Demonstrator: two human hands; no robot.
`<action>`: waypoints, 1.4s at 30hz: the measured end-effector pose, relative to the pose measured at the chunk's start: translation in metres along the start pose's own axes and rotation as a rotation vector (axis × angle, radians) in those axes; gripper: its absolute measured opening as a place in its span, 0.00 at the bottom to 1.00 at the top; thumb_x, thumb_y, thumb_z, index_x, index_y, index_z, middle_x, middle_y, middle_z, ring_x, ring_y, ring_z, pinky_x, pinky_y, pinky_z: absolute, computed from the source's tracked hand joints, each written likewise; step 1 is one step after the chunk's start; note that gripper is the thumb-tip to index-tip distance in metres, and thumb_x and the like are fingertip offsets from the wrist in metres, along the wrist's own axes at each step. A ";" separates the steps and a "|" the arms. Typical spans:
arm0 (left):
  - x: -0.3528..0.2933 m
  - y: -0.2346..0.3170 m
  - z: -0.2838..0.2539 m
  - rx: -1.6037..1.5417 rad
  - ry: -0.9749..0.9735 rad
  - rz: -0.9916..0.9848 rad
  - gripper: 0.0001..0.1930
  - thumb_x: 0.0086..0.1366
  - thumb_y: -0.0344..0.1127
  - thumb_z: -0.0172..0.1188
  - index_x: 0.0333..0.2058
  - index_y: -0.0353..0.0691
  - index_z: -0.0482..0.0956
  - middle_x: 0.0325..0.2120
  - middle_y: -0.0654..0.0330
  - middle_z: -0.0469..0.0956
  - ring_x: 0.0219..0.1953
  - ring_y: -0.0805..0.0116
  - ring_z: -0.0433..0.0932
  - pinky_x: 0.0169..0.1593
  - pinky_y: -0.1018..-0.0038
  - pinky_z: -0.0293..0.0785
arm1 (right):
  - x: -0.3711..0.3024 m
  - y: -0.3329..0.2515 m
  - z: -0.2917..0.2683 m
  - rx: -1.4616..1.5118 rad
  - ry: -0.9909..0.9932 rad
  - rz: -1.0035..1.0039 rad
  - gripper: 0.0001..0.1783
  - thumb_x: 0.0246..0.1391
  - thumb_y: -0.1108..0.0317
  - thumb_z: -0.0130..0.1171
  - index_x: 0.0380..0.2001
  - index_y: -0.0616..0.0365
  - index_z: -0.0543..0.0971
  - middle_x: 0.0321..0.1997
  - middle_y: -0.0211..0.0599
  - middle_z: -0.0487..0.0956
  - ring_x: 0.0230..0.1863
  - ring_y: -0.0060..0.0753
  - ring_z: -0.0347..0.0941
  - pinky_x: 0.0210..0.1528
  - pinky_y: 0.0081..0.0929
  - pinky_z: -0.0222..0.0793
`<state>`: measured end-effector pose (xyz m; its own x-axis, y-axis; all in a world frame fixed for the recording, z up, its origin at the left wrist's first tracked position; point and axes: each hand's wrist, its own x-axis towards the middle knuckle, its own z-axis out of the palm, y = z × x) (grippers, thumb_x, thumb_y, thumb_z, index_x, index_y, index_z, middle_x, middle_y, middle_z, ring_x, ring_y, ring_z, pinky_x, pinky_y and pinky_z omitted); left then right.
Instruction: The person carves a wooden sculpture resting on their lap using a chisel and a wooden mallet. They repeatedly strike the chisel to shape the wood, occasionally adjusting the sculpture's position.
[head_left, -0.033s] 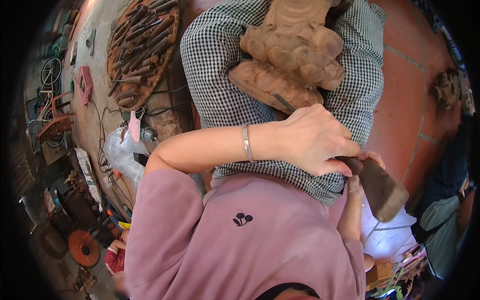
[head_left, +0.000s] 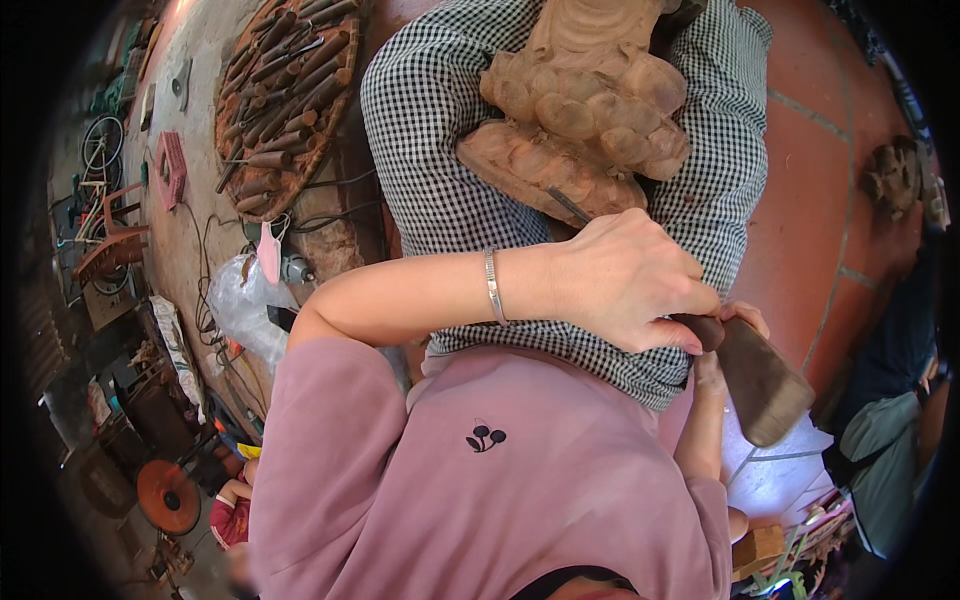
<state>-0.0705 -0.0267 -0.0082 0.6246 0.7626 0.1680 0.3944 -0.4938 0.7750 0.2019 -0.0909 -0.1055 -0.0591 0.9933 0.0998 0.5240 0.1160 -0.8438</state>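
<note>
A wood carving [head_left: 600,110] with rounded, petal-like lobes and a broad base rests between my knees. My left hand [head_left: 635,285], palm down, is closed round a carving chisel; its dark blade [head_left: 570,206] points at the carving's base, and its brown handle end [head_left: 708,332] sticks out by my thumb. Just to the right, my right hand [head_left: 748,316] is mostly hidden behind a wooden mallet [head_left: 767,385], with its fingers curled at the mallet's upper end. The mallet's block hangs beside the chisel handle; whether they touch, I cannot tell.
A round woven tray [head_left: 235,165] of many wood-handled chisels lies on the floor at far left. Nearby are a pink mask [head_left: 269,252], a clear plastic bag [head_left: 240,310] and loose cables [head_left: 205,290]. Another carved piece [head_left: 893,178] stands at far right on red tiles [head_left: 800,190].
The mallet's block has shifted very slightly toward my body. My left hand, the chisel and the carving look unmoved.
</note>
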 end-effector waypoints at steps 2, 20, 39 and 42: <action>-0.001 -0.001 -0.001 0.005 0.012 0.019 0.17 0.57 0.55 0.67 0.38 0.49 0.85 0.20 0.66 0.76 0.20 0.63 0.78 0.18 0.66 0.68 | 0.000 -0.004 0.002 -0.071 0.014 0.010 0.22 0.50 0.61 0.73 0.41 0.57 0.72 0.38 0.31 0.74 0.38 0.26 0.70 0.43 0.26 0.68; -0.006 0.000 -0.010 -0.098 -0.019 0.126 0.17 0.58 0.54 0.68 0.37 0.49 0.85 0.20 0.65 0.75 0.20 0.63 0.77 0.19 0.67 0.67 | -0.004 0.004 0.011 0.121 0.071 -0.166 0.17 0.54 0.70 0.64 0.45 0.56 0.71 0.38 0.33 0.71 0.36 0.30 0.68 0.43 0.29 0.68; -0.009 0.000 -0.009 -0.095 0.034 0.231 0.18 0.60 0.55 0.66 0.39 0.49 0.83 0.18 0.68 0.72 0.17 0.67 0.75 0.17 0.70 0.65 | -0.001 -0.002 0.003 0.121 0.055 -0.154 0.21 0.50 0.85 0.55 0.46 0.56 0.67 0.37 0.38 0.72 0.37 0.31 0.70 0.46 0.31 0.69; -0.008 -0.001 -0.010 -0.094 0.040 0.209 0.18 0.59 0.55 0.67 0.39 0.49 0.83 0.18 0.67 0.72 0.18 0.67 0.75 0.17 0.69 0.65 | 0.005 -0.013 0.014 0.341 0.171 -0.249 0.21 0.49 0.85 0.56 0.46 0.56 0.66 0.38 0.38 0.72 0.38 0.31 0.70 0.47 0.31 0.69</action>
<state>-0.0824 -0.0280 -0.0037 0.6580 0.6649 0.3535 0.1935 -0.6030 0.7739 0.1832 -0.0870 -0.1014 0.0080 0.9239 0.3826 0.2005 0.3734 -0.9057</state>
